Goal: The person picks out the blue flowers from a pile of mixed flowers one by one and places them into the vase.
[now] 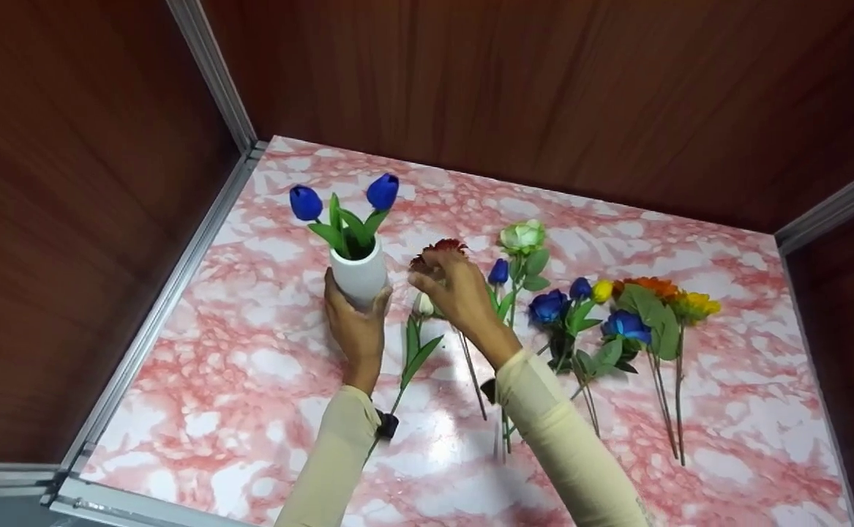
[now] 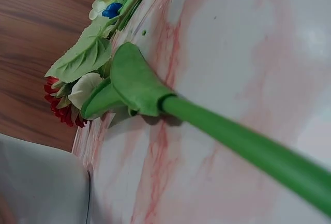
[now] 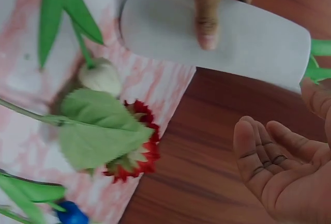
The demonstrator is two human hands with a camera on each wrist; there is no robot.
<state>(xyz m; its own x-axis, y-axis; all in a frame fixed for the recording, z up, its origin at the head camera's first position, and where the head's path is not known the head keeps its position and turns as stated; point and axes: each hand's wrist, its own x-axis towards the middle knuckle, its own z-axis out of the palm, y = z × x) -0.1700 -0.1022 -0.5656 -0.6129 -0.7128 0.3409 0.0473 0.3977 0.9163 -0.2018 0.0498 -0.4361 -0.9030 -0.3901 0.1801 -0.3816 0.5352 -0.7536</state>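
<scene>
My left hand (image 1: 357, 333) grips a white vase (image 1: 361, 278) around its body, the thumb along the near side. Two blue tulips (image 1: 306, 203) with green leaves stand in the vase. My right hand (image 1: 456, 285) holds nothing; in the right wrist view its fingers (image 3: 258, 162) are loosely bent beside the vase mouth. Below it, partly covered in the head view, lies a red flower (image 1: 445, 247) with a broad green leaf (image 3: 98, 131). Beside that lies a white tulip (image 1: 424, 304), its green stem running close past the left wrist camera.
Right of my hands lie a pale green-white rose (image 1: 523, 236), a blue tulip (image 1: 498, 271), blue roses (image 1: 548, 306), a yellow tulip (image 1: 602, 290), an orange flower (image 1: 653, 286) and a yellow flower (image 1: 697, 306). Brown wood-look panels (image 1: 507, 88) enclose the pink marbled table (image 1: 200, 380).
</scene>
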